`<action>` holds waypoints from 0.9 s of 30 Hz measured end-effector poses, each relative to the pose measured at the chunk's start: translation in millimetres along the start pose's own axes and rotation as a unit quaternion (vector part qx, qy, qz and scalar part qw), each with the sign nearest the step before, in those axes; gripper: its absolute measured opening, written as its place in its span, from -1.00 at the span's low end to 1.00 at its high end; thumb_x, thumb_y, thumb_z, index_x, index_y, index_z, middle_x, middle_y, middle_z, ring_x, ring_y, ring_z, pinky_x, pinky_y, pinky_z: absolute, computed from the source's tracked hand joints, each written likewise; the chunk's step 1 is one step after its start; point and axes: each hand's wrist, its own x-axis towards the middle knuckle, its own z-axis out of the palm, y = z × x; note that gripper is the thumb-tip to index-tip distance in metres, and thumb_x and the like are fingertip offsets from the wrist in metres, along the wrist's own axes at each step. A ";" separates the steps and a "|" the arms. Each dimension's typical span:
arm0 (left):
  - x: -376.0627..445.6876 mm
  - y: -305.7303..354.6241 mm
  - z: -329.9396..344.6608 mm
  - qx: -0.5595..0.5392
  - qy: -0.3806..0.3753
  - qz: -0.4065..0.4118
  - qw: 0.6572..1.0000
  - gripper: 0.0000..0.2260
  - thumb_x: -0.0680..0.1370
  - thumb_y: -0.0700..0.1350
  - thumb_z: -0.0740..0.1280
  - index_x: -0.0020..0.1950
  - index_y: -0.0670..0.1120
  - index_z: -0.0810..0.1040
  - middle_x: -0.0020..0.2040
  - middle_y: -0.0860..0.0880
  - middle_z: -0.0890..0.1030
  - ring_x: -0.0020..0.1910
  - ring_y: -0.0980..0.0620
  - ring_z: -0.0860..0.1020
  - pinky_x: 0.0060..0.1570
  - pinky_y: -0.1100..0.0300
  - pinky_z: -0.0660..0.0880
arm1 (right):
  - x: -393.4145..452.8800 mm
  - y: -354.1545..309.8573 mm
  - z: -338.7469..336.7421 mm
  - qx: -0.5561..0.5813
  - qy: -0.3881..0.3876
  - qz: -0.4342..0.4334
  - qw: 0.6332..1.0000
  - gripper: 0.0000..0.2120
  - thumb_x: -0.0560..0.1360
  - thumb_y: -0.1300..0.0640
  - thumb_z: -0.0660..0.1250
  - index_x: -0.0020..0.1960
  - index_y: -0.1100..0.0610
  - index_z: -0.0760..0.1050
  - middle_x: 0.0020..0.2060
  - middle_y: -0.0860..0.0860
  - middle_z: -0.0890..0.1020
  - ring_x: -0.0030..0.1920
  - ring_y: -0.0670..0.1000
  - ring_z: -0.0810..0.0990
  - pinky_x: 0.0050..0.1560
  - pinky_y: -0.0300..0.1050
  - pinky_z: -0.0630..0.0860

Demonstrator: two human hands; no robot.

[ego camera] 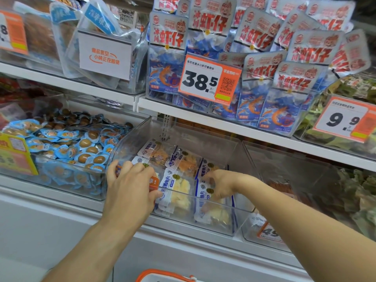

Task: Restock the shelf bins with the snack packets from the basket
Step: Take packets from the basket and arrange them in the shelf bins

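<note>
A shop shelf fills the view, its white ledges (264, 137) running from 9 to 3 o'clock. In the clear bin (242, 208) at centre lie white-and-blue fish packets (177, 192). The left hand (130, 190) pinches one packet's edge at the bin's 9 o'clock side; the right hand (219, 186), fingers curled, grips a packet at 3 o'clock. The basket's (162, 275) orange rim shows at 6 o'clock. An egg bin (67, 151) sits at 9 o'clock.
</note>
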 end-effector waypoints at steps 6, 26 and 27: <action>0.7 -0.1 1.6 0.009 -0.005 -0.006 1.000 -0.67 0.25 0.12 0.62 -0.17 0.08 0.54 -0.23 0.17 0.35 -0.06 -0.03 0.47 0.33 -0.15 0.21 | 27.6 -0.5 3.7 -0.017 0.050 0.076 0.996 -0.52 0.60 0.21 0.20 0.51 0.18 0.30 0.38 0.15 0.48 0.32 0.15 0.50 0.32 0.01 0.47; -0.5 -0.5 2.2 0.004 0.006 0.001 1.000 -0.64 0.20 0.11 0.64 -0.21 0.09 0.52 -0.24 0.16 0.44 -0.09 -0.02 0.47 0.31 -0.14 0.23 | 73.6 -24.1 5.7 0.164 0.160 0.006 0.973 -0.48 0.61 -0.16 0.22 0.50 0.04 0.30 0.42 0.07 0.45 0.36 0.14 0.45 0.38 0.00 0.38; -0.4 -0.3 1.7 0.003 0.004 0.002 1.000 -0.64 0.19 0.11 0.64 -0.20 0.09 0.52 -0.24 0.16 0.44 -0.09 -0.02 0.48 0.31 -0.14 0.23 | 76.1 -23.5 6.0 0.154 0.163 0.015 0.974 -0.48 0.61 -0.17 0.21 0.50 0.03 0.30 0.42 0.07 0.45 0.36 0.15 0.45 0.39 0.02 0.38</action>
